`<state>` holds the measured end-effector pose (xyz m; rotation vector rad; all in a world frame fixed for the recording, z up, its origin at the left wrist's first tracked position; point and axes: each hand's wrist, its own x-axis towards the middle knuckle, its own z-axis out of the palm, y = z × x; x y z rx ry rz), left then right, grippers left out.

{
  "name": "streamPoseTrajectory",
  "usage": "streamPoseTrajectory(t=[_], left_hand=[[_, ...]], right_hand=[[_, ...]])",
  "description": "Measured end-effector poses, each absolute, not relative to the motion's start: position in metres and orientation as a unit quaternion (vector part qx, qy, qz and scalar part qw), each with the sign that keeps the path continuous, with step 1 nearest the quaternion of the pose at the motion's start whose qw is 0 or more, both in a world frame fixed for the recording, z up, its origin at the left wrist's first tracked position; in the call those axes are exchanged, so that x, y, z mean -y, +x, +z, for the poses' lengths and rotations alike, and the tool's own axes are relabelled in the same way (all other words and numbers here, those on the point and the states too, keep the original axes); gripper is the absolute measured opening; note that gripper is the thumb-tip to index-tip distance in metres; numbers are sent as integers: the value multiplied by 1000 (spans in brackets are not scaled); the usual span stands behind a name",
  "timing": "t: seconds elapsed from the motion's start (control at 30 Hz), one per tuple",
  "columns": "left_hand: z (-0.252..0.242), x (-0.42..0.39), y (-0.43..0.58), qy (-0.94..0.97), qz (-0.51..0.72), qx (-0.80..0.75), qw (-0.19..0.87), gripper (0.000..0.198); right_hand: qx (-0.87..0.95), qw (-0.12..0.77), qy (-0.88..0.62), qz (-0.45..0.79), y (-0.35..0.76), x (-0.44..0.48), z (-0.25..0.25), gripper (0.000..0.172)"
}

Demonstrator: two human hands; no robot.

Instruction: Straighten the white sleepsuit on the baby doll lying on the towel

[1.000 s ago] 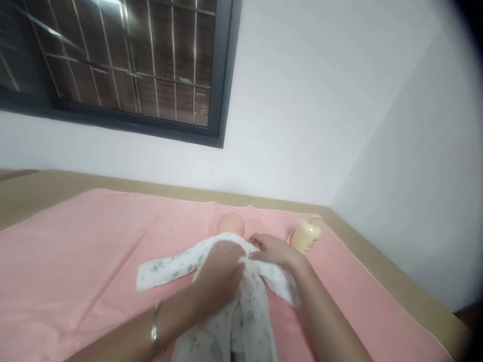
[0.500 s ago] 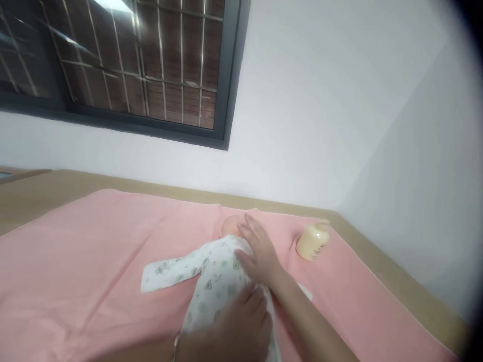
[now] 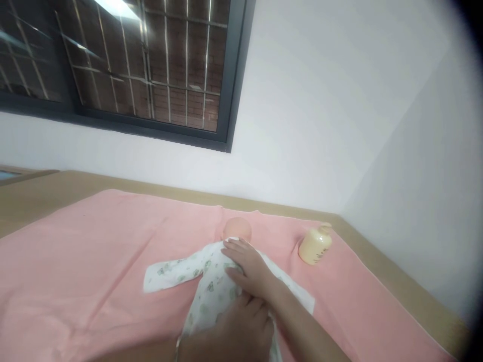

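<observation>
On the pink cloth [image 3: 121, 226] lies the doll [image 3: 237, 228], a patterned garment [image 3: 207, 292] spread below its head. I judge I'm straightening the garment: right hand [image 3: 252, 267] flat on it, fingers spread; left hand [image 3: 245, 324] curled, its hold hidden. Next calls for light, steady pressure.

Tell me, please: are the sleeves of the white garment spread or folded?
Spread: both sleeves reach outward, on opposite sides of the white garment, over the pink cloth.
</observation>
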<state>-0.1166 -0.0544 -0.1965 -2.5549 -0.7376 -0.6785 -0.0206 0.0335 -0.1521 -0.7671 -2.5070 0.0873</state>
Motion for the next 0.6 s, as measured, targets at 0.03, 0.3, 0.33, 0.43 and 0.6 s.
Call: streamPoseTrajectory(t=[0.03,0.3,0.33,0.43,0.6], left_hand=[[-197,54,-117,-911,-249,264,196,12],[-183,62,-120,-912,-230,279,196,11],[-182,62,-120,-912,-228,279,196,10],[-183,63,-119,-912,-225,286,187,8],[-184,63,-119,-918,-226,281,164,8]], right_hand=[[921,266,-285,21,-21,-34,-154,43],[924,265,-272,-30,-19,-37,-154,51],[931,246,-271,-15,-19,-37,-153,47],[927,242,-287,-7,-19,-36,-153,48],[918,268,-290,-32,-19,-37,-157,56]])
